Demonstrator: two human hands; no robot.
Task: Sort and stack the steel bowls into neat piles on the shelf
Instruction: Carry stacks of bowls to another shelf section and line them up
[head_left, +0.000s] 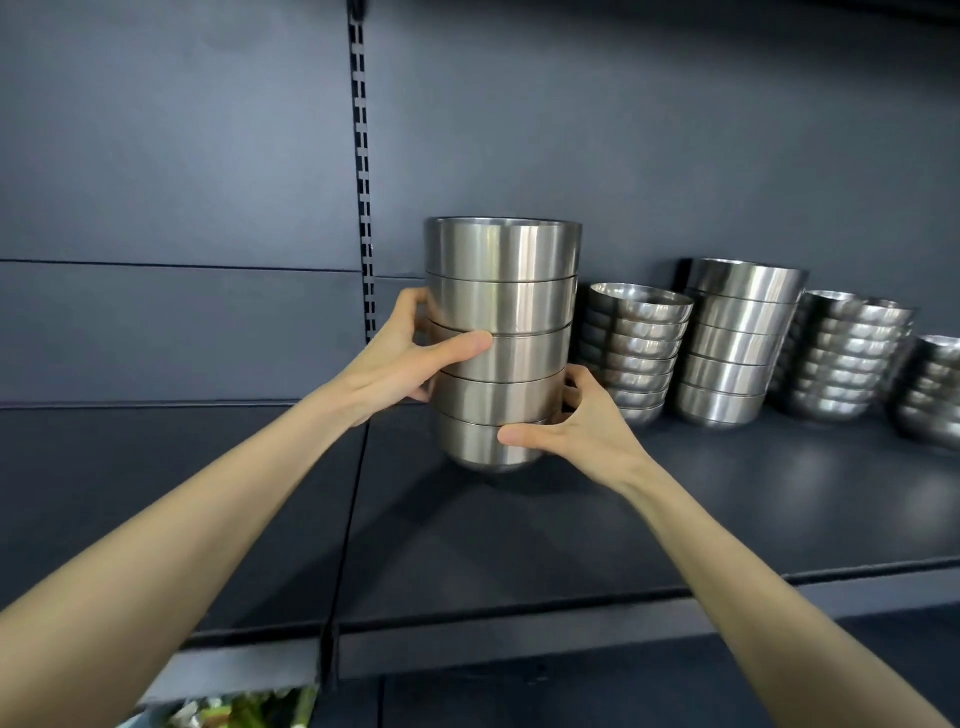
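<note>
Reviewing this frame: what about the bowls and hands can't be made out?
1. Head view: rightmost pile cut off by the right frame edge; bowl count unknown.
2. Head view: fingers of left hand and right hand hidden behind the held stack.
3. Head view: whether the held stack touches the shelf; its shadowed base hides any gap.
4. Head view: items under the shelf, blurred and cropped by the bottom edge.
</note>
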